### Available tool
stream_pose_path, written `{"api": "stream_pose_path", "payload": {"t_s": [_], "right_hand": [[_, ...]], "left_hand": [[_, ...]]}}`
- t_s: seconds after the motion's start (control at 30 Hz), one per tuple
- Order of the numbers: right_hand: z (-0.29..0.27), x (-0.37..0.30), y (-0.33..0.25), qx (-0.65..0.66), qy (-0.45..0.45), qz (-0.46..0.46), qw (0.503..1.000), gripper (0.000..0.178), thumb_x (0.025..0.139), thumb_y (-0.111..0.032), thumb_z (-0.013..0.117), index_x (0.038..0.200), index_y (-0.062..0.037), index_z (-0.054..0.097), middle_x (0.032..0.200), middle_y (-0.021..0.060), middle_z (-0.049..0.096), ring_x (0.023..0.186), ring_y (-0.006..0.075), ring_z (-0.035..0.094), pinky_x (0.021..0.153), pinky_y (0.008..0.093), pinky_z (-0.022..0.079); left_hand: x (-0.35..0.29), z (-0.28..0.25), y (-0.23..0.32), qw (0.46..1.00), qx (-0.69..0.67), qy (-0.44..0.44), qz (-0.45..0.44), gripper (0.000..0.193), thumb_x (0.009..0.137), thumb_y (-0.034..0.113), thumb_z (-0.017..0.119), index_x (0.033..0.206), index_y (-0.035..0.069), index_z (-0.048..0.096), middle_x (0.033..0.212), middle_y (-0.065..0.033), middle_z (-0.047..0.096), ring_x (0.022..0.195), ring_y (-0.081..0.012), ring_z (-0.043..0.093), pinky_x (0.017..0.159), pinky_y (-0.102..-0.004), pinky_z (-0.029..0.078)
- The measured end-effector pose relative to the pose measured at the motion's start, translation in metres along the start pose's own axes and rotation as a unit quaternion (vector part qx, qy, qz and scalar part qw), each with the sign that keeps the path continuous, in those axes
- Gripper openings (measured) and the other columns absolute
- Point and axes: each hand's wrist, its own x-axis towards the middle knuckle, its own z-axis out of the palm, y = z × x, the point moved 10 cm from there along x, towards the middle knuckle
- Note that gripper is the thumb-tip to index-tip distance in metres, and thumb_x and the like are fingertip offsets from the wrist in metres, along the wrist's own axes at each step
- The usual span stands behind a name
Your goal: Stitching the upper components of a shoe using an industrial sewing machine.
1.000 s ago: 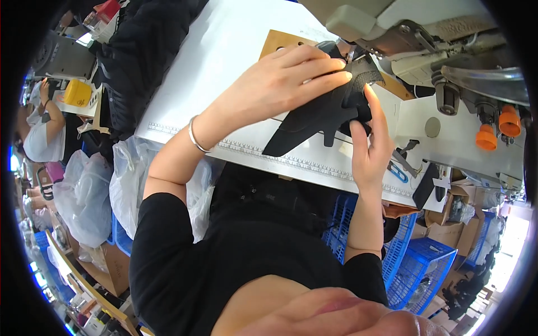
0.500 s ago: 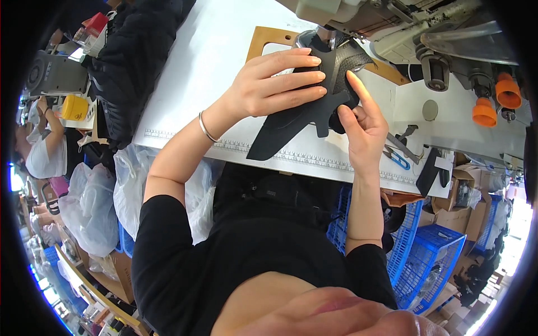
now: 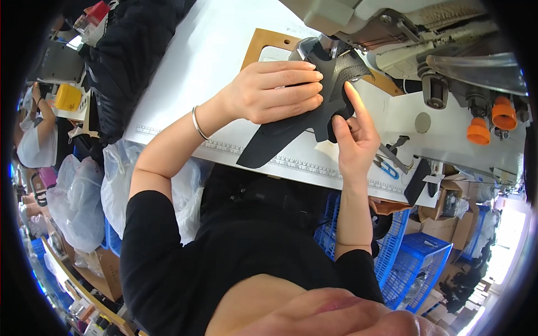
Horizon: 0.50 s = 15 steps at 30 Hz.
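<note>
A black fabric piece [image 3: 268,142], cut in curved strips like part of a shoe upper, lies beneath the head of a sewing machine [image 3: 358,28]. A grey textured panel [image 3: 351,66] shows at its far end. My left hand [image 3: 280,92] rests flat on the piece, fingers stretched out and side by side. On the right, the piece's curled edge is between the thumb and fingers of my right hand [image 3: 357,131], whose index finger reaches along the panel. The stitching spot is partly hidden by the machine.
A tan frame plate [image 3: 255,47] surrounds the machine's work area. Blue-handled snips [image 3: 386,168] lie right of my right hand, near the table's ruler edge [image 3: 302,166]. Black goods [image 3: 129,67] are heaped at left. Plastic bags [image 3: 78,201] and blue crates [image 3: 420,263] stand below; another person sits far left.
The black piece has turned slightly under the machine, and more of its far strip shows beside the needle area. Both hands have shifted a little with it. The whole view has moved slightly.
</note>
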Motion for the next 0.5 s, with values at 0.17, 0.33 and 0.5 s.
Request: {"api": "stream_pose_path", "payload": {"t_s": [0.17, 0.33, 0.5], "right_hand": [[0.0, -0.0034, -0.0009, -0.041, 0.026, -0.026, 0.998, 0.055, 0.097, -0.001, 0.066, 0.15, -0.001, 0.052, 0.083, -0.0062, 0.058, 0.069, -0.0006, 0.047, 0.063, 0.016, 0.035], [0.0016, -0.0027, -0.0016, -0.068, 0.036, -0.031, 0.997, 0.055, 0.097, -0.001, 0.066, 0.15, -0.001, 0.052, 0.075, -0.0082, 0.051, 0.065, -0.001, 0.041, 0.061, 0.0165, 0.033], [-0.0047, -0.0001, -0.0034, -0.074, 0.044, -0.027, 0.996, 0.054, 0.098, -0.001, 0.065, 0.15, 0.0, 0.052, 0.079, -0.0066, 0.055, 0.068, -0.0007, 0.045, 0.063, 0.016, 0.036]], "left_hand": [[0.0012, -0.0038, -0.0022, 1.0, -0.005, 0.004, -0.003, 0.019, 0.076, 0.007, 0.076, 0.095, 0.0, 0.076, 0.099, -0.0093, 0.073, 0.098, -0.0282, 0.074, 0.09, -0.0401, 0.064], [-0.0003, -0.0045, -0.0028, 1.0, -0.016, 0.022, -0.003, 0.018, 0.076, 0.006, 0.076, 0.092, 0.0, 0.075, 0.096, -0.0077, 0.072, 0.096, -0.0275, 0.074, 0.089, -0.0393, 0.065], [0.0037, -0.0042, -0.0065, 1.0, -0.008, 0.021, -0.01, 0.019, 0.074, 0.006, 0.076, 0.092, 0.001, 0.075, 0.096, -0.0077, 0.071, 0.096, -0.0275, 0.074, 0.087, -0.0392, 0.066]]}}
